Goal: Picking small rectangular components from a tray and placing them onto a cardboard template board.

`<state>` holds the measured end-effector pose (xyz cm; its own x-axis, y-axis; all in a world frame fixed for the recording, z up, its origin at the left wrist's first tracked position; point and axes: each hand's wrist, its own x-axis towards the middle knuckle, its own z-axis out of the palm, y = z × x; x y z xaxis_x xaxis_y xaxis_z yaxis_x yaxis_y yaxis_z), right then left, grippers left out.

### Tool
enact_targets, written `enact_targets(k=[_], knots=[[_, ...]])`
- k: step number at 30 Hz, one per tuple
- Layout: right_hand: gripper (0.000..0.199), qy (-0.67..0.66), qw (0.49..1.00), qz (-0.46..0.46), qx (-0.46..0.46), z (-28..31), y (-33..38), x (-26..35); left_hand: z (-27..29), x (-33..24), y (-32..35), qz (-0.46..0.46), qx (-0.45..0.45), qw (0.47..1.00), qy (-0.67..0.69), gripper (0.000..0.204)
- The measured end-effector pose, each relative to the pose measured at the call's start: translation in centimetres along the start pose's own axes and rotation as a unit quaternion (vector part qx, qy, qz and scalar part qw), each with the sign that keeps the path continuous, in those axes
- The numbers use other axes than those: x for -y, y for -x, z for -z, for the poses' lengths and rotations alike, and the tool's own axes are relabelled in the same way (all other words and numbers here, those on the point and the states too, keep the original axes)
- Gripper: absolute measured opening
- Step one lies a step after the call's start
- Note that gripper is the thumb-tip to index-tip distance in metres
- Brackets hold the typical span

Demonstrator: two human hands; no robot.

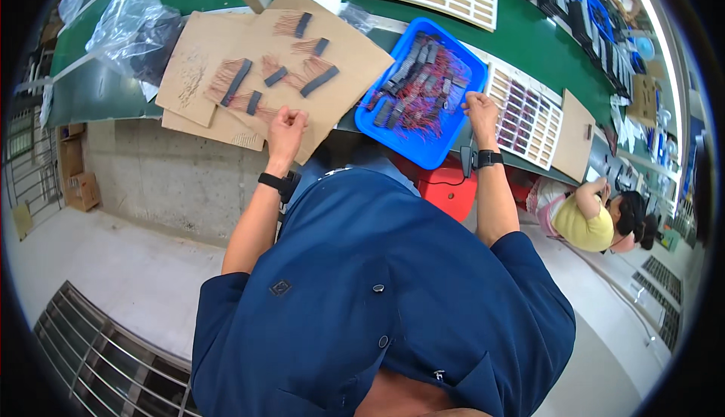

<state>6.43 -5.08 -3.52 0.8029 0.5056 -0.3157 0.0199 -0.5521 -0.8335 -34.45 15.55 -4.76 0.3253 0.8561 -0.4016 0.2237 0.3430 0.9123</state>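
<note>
On the brown cardboard sheet (343, 55) lie about seven black connector strips with reddish wire leads (236, 81), laid apart from one another. At its near edge the left hand (285, 126) is closed, fingers curled tight; whether it pinches a wire I cannot tell. Right of the cardboard, the blue plastic tray (423, 149) holds a heaped tangle of the same strips, so by my judgement most are not yet laid out. The right hand (479, 109) rests on the tray's right rim, fingers bent narrow over the pile. Beyond the tray sits a white slotted rack (525, 119); a seated co-worker (585, 221) works further right. Nothing blocks either hand.
</note>
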Motion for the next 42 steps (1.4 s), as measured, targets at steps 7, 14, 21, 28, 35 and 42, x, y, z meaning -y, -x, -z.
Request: enact_targets(k=[7,14,21,28,35,42], knots=[[0.025,0.051,0.996,-0.018,0.075,1.0,4.1,-2.7,-7.5,-1.1,-1.2,0.018,0.184,0.981,-0.050,0.015],[0.023,0.128,0.981,0.042,0.137,-1.4,8.5,1.2,-12.2,-0.6,-0.9,-0.017,0.252,0.947,-0.196,0.012],[0.021,0.139,0.977,0.095,0.133,-2.2,8.1,1.8,-13.7,-0.1,-0.5,0.013,0.239,0.945,-0.224,0.012],[0.020,0.113,0.977,0.148,0.106,-3.5,5.1,3.8,-15.6,-1.2,-1.1,0.016,0.237,0.946,-0.223,0.020],[0.025,0.213,0.947,0.199,0.132,-8.3,0.5,5.9,-18.3,-2.2,-0.6,0.127,0.217,0.948,-0.195,0.030],[0.032,0.378,0.886,0.184,0.195,-11.1,-1.0,3.6,-19.4,-1.5,-0.9,0.189,0.186,0.964,0.024,0.045]])
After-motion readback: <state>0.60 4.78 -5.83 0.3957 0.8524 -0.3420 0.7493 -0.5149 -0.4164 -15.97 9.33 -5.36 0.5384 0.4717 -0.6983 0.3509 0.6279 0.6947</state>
